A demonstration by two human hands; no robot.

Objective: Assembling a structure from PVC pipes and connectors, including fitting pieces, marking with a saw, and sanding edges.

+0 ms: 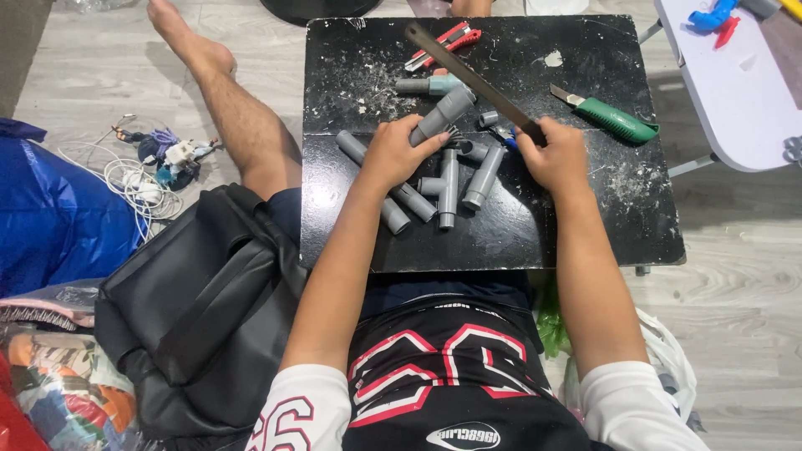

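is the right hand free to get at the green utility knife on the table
Probably not right away. The right hand is closed around a hacksaw blade, so it would have to set that down. Otherwise the path looks open: the green utility knife lies just beside it on the black table, with nothing between.

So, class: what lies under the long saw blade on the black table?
Under the saw blade: a grey pipe held by the left hand and bare table. The right hand covers the blade's near end.
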